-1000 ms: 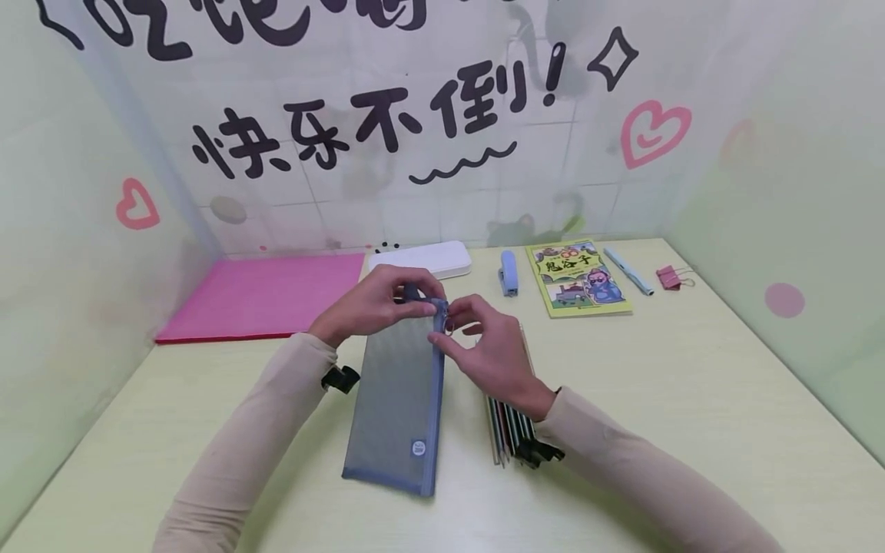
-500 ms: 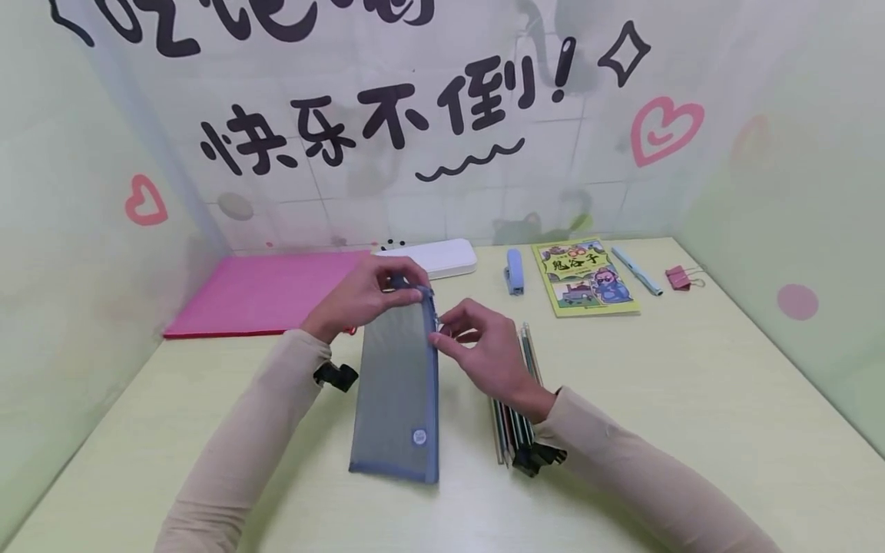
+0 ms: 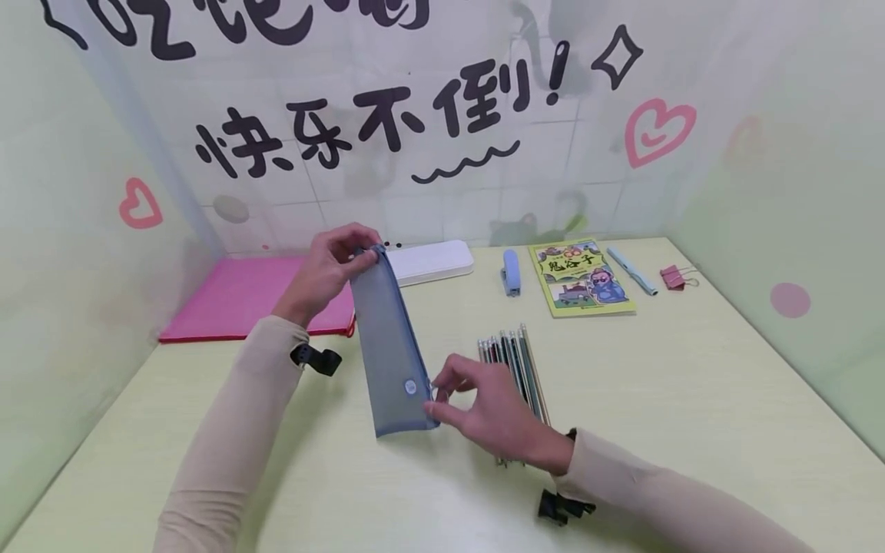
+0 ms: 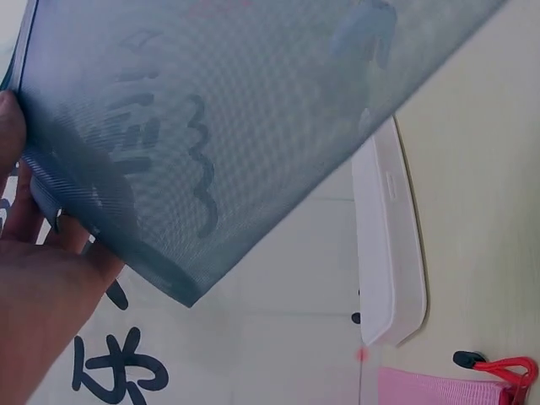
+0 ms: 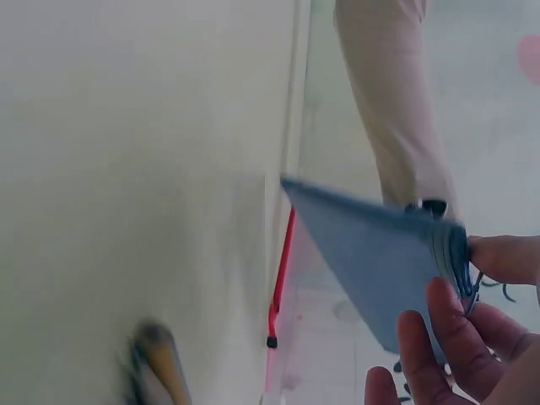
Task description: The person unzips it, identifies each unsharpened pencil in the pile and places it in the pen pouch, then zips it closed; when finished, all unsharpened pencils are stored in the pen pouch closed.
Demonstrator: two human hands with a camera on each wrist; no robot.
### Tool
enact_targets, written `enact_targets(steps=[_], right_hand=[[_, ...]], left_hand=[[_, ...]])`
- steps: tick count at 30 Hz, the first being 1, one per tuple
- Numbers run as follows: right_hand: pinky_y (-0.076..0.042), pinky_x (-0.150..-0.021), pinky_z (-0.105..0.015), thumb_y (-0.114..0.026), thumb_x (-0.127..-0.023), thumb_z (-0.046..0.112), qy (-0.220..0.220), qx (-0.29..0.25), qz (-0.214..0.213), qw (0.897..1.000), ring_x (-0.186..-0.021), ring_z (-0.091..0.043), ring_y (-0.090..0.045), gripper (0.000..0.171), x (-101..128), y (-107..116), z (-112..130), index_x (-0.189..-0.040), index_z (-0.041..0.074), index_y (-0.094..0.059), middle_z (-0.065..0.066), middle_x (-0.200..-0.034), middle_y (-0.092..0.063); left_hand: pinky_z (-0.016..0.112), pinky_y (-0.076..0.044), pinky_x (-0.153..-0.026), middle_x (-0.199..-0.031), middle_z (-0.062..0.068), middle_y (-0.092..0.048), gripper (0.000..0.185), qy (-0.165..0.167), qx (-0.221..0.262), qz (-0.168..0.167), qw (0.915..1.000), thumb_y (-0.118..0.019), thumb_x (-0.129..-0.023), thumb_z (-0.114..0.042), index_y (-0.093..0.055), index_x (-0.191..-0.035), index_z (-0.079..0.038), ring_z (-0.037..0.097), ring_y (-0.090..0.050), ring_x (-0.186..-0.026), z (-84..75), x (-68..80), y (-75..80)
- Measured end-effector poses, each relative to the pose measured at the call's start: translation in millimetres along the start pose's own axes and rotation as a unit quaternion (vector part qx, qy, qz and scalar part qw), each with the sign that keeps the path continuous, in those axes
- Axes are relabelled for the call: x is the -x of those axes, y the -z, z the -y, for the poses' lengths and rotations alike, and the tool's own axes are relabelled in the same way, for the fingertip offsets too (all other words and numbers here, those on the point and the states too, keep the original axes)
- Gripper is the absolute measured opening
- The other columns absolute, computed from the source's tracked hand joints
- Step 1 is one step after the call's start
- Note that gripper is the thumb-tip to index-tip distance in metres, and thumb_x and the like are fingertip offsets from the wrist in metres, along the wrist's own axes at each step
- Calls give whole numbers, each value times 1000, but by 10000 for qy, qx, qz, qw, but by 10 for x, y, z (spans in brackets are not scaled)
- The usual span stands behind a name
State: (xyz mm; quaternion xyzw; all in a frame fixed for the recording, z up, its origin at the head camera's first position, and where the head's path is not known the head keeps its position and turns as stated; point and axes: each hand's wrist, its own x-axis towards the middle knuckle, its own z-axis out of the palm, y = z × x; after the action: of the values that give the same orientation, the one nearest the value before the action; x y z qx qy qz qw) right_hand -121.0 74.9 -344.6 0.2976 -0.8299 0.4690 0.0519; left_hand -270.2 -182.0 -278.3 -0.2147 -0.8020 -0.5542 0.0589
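Note:
A blue-grey mesh zip pouch [image 3: 390,346] hangs tilted above the table in the head view. My left hand [image 3: 328,269] grips its upper end between thumb and fingers. At the lower right corner, my right hand [image 3: 487,403] pinches the ring of the zip pull [image 3: 437,393], on the pouch's right edge. In the right wrist view the right hand's fingers [image 5: 460,337] curl by that ring, and the pouch [image 5: 371,261] extends away from them. Several pencils [image 3: 528,376] lie on the table, partly hidden behind the right hand.
Along the back stand a pink folder [image 3: 256,299], a white case [image 3: 432,261], a blue stapler [image 3: 511,273], a yellow book [image 3: 581,280], a light blue pen [image 3: 632,270] and a pink binder clip [image 3: 674,277]. Printed walls enclose the table [image 3: 691,399].
The zip pull has travelled from the pouch's top to its lower end with my right hand, which moved towards me. My left hand has moved up and left, lifting and tilting the pouch.

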Motion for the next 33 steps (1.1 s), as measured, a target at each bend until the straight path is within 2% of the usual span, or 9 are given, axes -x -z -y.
enact_targets(steps=[4,7,10,14,17,21,29,31,33], right_hand=[[-60,-83,-34,-79,-84,16,62,-74,372,9993,-78,2,-65,15,146,-36,30,-89,13,-66,7,-81,-72],[-59,-84,-33,-81,-83,17,113,-82,730,9972,-81,-1,-66,18,191,-43,40,-93,14,-66,5,-86,-74],[-58,-86,-34,-82,-82,21,65,-246,895,9957,-89,-7,-67,33,174,-28,60,-107,13,-61,1,-99,-73],[-60,-85,-31,-74,-90,21,46,-651,708,9954,-100,-16,-69,43,98,-2,100,-124,12,-49,-6,-115,-69],[-60,-82,-28,-62,-99,18,110,-795,553,9952,-105,-21,-70,33,29,4,125,-128,11,-48,-8,-121,-68],[-59,-80,-28,-51,-104,16,142,-775,429,9960,-108,-23,-68,26,-47,7,146,-129,9,-52,-9,-124,-67],[-61,-71,-22,-53,-100,4,164,-524,359,9978,-95,-23,-70,27,-205,46,46,-127,2,-58,-17,-117,-69],[-60,-69,-21,-56,-98,2,126,-337,258,9990,-90,-21,-71,27,-259,66,2,-125,1,-60,-16,-112,-71],[-59,-67,-19,-58,-95,2,99,-166,159,9997,-87,-20,-71,28,-307,85,-45,-123,0,-61,-15,-108,-73]], left_hand=[[25,-47,-75,-97,-4,-64,13,-23,308,-129,9994,-63,-97,-8,-68,-107,-15,18,-55,-87,33,-3,51],[25,-47,-76,-97,-2,-62,13,46,324,16,9995,-64,-97,-11,-68,-109,-14,19,-55,-87,37,17,57],[26,-47,-76,-98,-1,-63,14,109,319,206,9992,-65,-97,-13,-67,-111,-11,19,-55,-87,22,31,45],[28,-49,-78,-97,-2,-64,15,155,318,424,9985,-64,-98,-13,-66,-113,-12,19,-56,-87,-3,38,6],[29,-49,-79,-97,-2,-64,17,176,301,619,9975,-63,-98,-15,-65,-115,-11,20,-56,-88,-6,44,-47],[30,-48,-79,-97,-1,-63,19,153,250,802,9963,-64,-98,-17,-64,-116,-10,20,-56,-88,13,47,-122],[30,-50,-79,-103,1,-62,19,139,163,991,9948,-64,-98,-18,-64,-116,-13,22,-58,-90,-21,53,-285],[34,-50,-84,-111,3,-63,22,19,49,997,9950,-63,-99,-20,-63,-120,-13,22,-58,-96,-54,64,-351],[40,-50,-95,-123,4,-62,28,-252,-289,916,9951,-63,-99,-24,-61,-126,-17,22,-58,-109,-92,90,-426]])
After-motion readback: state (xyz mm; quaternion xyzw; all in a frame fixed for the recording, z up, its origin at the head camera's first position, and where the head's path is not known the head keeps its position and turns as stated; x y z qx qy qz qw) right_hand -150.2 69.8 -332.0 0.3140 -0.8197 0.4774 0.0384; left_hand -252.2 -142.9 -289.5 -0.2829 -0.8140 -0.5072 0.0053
